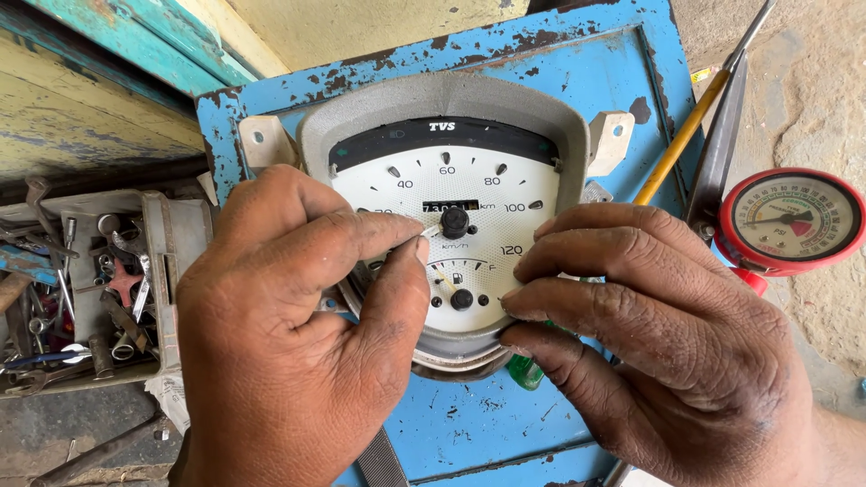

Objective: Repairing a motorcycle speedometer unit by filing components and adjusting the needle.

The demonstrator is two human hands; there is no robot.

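Speedometer [469, 216] between both hands

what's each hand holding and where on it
Left hand pinches the needle of the speedometer near its tip. Right hand steadies the speedometer's right edge.

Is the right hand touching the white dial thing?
Touching. The head view shows the right hand with fingertips pressed on the speedometer face's right edge.

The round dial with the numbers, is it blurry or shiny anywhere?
Head view: the speedometer is sharp and evenly lit, no glare; left hand and right hand look big and slightly soft, being close; the red gauge sits in bright daylight.
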